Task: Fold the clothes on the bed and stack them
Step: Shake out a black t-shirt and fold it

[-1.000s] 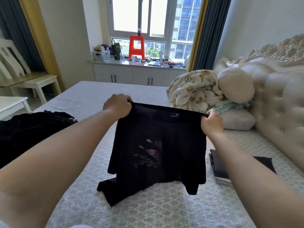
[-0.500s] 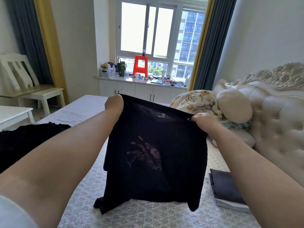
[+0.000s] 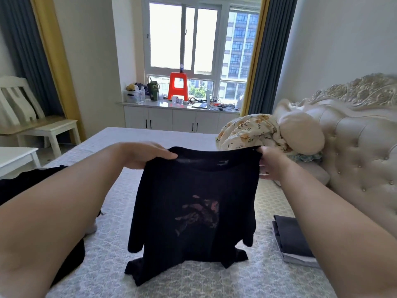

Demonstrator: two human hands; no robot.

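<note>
1. Head view: both hands hold a black shirt [image 3: 193,203] up by its top edge. The left hand [image 3: 146,154] grips the left shoulder corner with fingers laid over the collar edge; the right hand [image 3: 270,163] pinches the right shoulder corner.
2. Hanging between the hands, the shirt shows a faded reddish print, and its lower hem and sleeves touch the bed [image 3: 193,280].
3. Dark clothes [image 3: 25,181] lie on the bed at the left, partly behind the left forearm.
4. A folded dark grey garment [image 3: 290,237] lies at the right on the bed, near the padded headboard [image 3: 354,151].
5. A floral blanket [image 3: 247,130] and pillow [image 3: 300,134] sit beyond the shirt.
</note>
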